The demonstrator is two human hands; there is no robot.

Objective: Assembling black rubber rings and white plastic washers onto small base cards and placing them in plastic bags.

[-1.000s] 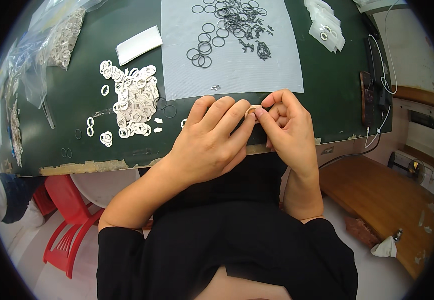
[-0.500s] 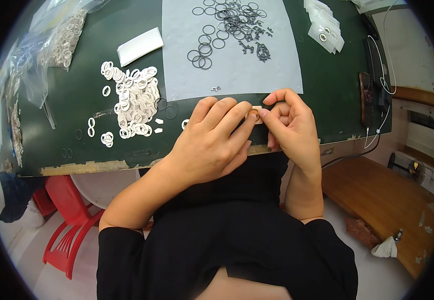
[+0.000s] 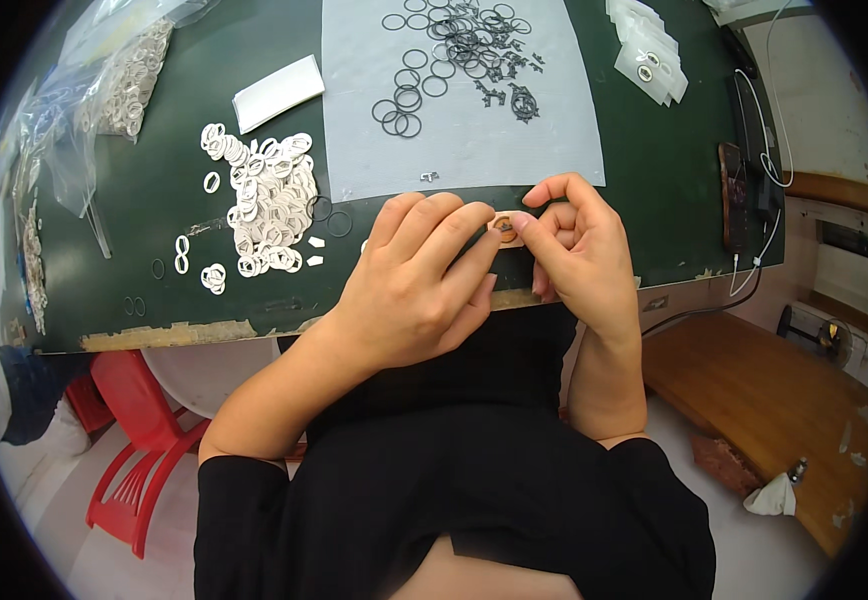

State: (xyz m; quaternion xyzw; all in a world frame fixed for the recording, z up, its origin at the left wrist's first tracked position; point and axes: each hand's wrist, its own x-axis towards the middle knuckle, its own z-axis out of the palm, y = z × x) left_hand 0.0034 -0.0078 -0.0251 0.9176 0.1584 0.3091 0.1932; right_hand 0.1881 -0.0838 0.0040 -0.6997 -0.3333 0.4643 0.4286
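Observation:
A small tan square piece with a dark ring on its face (image 3: 506,229) is held over the table's front part, between both hands. My left hand (image 3: 419,280) reaches in from the left, its fingertips pinching the piece's left edge. The thumb of my right hand (image 3: 584,255) presses on the right edge, and the fingers behind it are partly hidden. Left of my hands lies a heap of white oval rings (image 3: 274,195). Beyond them, a pale grey sheet (image 3: 374,165) carries black rings (image 3: 409,98), small dark cut-out shapes (image 3: 495,95) and a small silvery part (image 3: 429,177).
A stack of white cards (image 3: 279,95) lies beside the sheet. Clear bags (image 3: 139,80) with rings fill the far left. Small clear packets (image 3: 649,60) and a dark phone (image 3: 731,195) with cables lie at right. A red chair (image 3: 139,430) stands below the table.
The left fingers have drawn back slightly to the left, showing more of the tan piece and the dark ring on it. The right hand stays nearly in place.

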